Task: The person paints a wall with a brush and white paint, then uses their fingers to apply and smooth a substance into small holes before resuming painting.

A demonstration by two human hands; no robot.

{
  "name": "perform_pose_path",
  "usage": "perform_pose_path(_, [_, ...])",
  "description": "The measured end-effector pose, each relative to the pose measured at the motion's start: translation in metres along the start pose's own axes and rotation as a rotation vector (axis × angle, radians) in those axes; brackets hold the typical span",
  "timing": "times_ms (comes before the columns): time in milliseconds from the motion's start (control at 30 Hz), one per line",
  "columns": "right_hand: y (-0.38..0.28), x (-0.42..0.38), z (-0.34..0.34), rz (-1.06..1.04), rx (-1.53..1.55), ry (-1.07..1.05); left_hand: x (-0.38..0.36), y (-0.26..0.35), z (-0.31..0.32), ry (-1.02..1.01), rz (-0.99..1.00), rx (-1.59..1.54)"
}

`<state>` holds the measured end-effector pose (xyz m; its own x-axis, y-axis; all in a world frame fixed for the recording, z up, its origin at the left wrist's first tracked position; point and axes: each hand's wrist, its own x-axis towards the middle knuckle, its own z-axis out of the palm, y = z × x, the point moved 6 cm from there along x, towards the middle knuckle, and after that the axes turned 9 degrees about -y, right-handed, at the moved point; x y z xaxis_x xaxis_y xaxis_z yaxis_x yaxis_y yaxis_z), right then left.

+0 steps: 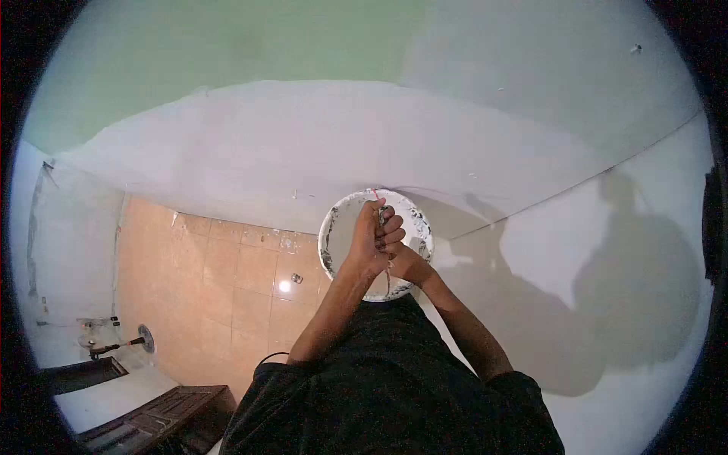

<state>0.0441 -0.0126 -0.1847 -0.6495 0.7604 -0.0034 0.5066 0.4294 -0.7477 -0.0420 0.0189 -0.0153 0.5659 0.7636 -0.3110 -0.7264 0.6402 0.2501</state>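
Over a round white bucket (326, 241) with dark smears on its rim and inner wall, both hands meet. My left hand (371, 235) is closed, its fingers curled round a small dark item too hidden to name. A thin reddish strip shows just above the thumb, and a thin brownish strand hangs below the hands. My right hand (407, 265) touches the lower side of the left one; its fingers are mostly hidden behind it.
A wall (250, 136), part green and part white, rises beyond the bucket. Orange floor tiles (216, 280) with white specks and a small object (296, 278) lie left. A round-based tool (145, 339) and brown wooden furniture (159, 417) stand lower left. Shadows fall on the right.
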Motion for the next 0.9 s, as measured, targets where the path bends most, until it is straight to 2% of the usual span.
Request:
perform_pose_path(33, [0.005,0.003,0.006,0.051,-0.013,-0.085,0.001,0.000,-0.001,-0.031,-0.005,-0.024])
perform_pose_path(67, [-0.006,0.001,0.003,-0.137,-0.186,-0.015,0.002,0.001,-0.001,-0.062,-0.012,-0.047])
perform_pose_path(167, [0.039,0.001,0.038,-0.183,-0.179,0.051,0.001,0.002,0.001,-0.011,-0.001,-0.035])
perform_pose_path(200, [0.033,0.001,0.035,-0.187,-0.180,0.047,0.002,0.003,0.001,-0.012,0.005,-0.037])
perform_pose_path(267, [0.026,0.006,0.029,-0.027,-0.102,-0.064,0.002,0.004,0.002,-0.046,-0.005,-0.056])
perform_pose_path(300, [0.023,0.006,0.034,-0.028,-0.103,-0.065,0.001,0.003,0.000,-0.048,-0.003,-0.056])
perform_pose_path(367, [0.009,0.008,0.042,-0.108,-0.028,0.013,-0.001,0.000,-0.001,-0.051,-0.029,-0.038])
perform_pose_path(400, [-0.043,0.008,0.002,-0.320,-0.081,0.181,-0.002,-0.001,0.001,-0.038,-0.030,-0.079])
perform_pose_path(433, [-0.043,0.013,0.003,-0.316,-0.080,0.181,-0.002,0.000,0.001,-0.037,-0.034,-0.081])
perform_pose_path(667, [0.035,0.044,0.039,-0.002,0.618,0.168,-0.003,-0.002,-0.010,-0.027,-0.028,-0.070])
perform_pose_path(733, [0.034,0.050,0.036,0.078,0.813,0.157,-0.007,-0.003,-0.011,-0.054,0.006,-0.039])
perform_pose_path(767, [0.034,0.049,0.030,0.071,0.813,0.157,-0.008,-0.003,-0.014,-0.055,0.010,-0.033])
perform_pose_path(833, [0.025,0.033,-0.001,0.283,1.284,0.229,-0.011,-0.002,-0.015,-0.030,-0.017,-0.033])
perform_pose_path(867, [0.084,0.030,0.022,0.415,0.709,0.304,-0.011,-0.001,-0.016,-0.030,-0.015,-0.033])
perform_pose_path(900, [0.078,0.024,0.012,0.416,0.709,0.301,-0.010,-0.001,-0.017,-0.039,-0.021,-0.025])
